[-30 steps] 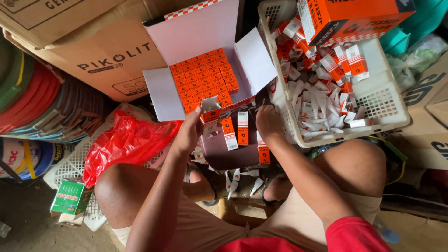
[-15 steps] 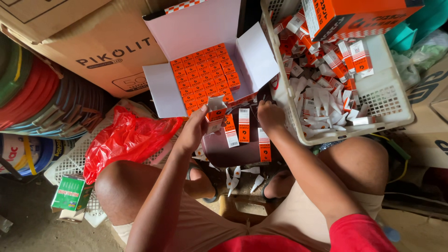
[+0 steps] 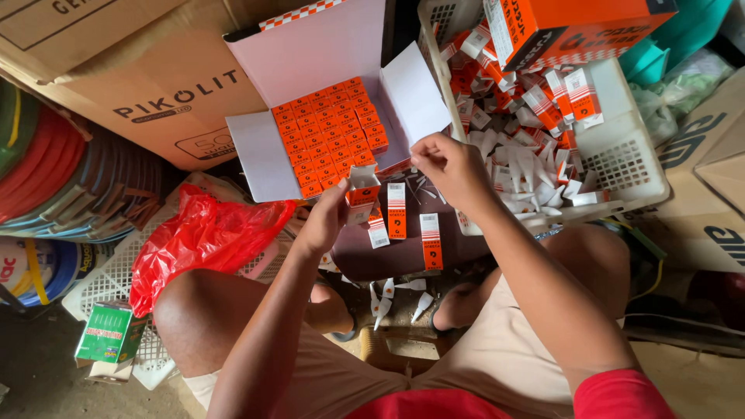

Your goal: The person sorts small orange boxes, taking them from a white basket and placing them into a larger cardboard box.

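My left hand (image 3: 324, 219) holds a small orange and white carton (image 3: 362, 188) with its top flap open. My right hand (image 3: 452, 167) is raised just right of it, fingers pinched together near the edge of the white basket (image 3: 632, 159); I cannot tell if anything is in the pinch. Behind the hands an open white box (image 3: 310, 62) holds rows of packed orange cartons (image 3: 330, 132). Three flat orange and white cartons (image 3: 397, 211) lie on a dark surface below my hands. Small white tubes (image 3: 386, 289) lie on the ground between my knees.
The white basket holds several loose cartons and white tubes. An orange box (image 3: 574, 31) rests on the basket's top. A red plastic bag (image 3: 194, 240) lies at left on a white crate (image 3: 112, 283). Large cardboard boxes (image 3: 155, 77) and coiled hoses (image 3: 62, 178) stand at left. A green box (image 3: 111, 334) sits lower left.
My right hand has lifted from beside the flat cartons to near the basket's edge. The left hand stays with the small carton, whose flap now stands open.
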